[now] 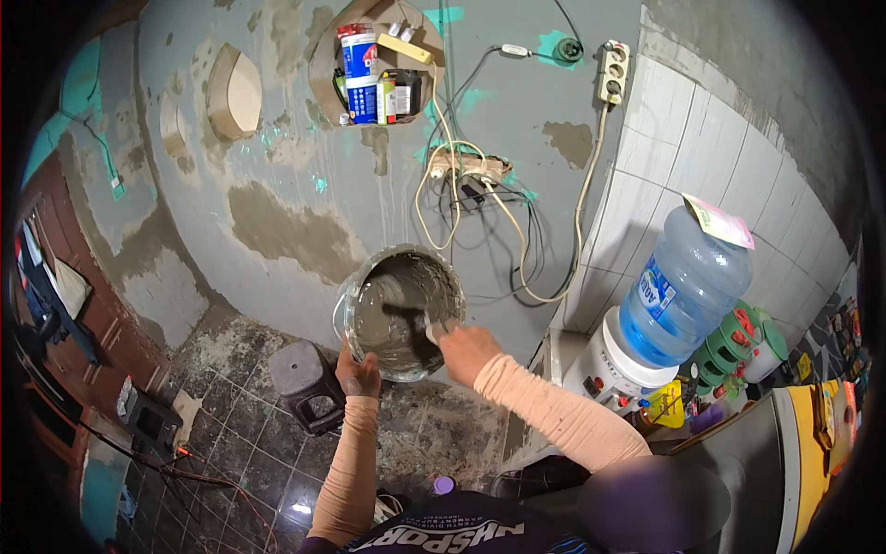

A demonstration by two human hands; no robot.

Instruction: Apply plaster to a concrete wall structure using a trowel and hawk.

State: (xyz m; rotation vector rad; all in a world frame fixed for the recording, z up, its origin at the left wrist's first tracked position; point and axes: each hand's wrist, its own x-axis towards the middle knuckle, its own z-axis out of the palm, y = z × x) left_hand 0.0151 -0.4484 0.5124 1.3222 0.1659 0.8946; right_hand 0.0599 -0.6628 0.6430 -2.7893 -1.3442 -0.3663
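A bucket (350,309) smeared with grey mix is tilted so that its mouth faces me, in front of the wall. Wet grey mortar (377,319) coats its inside. My left hand (358,371) grips the near left edge of the bucket, thumb along the side. Reaching in at the right, my right hand (469,353) is closed around a tool with a pale handle (433,330). The tool's far end is in the mortar and in shadow, so its shape cannot be made out. Peach sleeves cover both forearms.
A dark plastic stool (309,383) stands left of the bucket. On the right is a water dispenser (604,365) topped by a large blue bottle (683,286). Cables hang from a power strip (613,72). Cans (362,78) fill a wall niche. A cord (198,475) crosses the dirty tiles.
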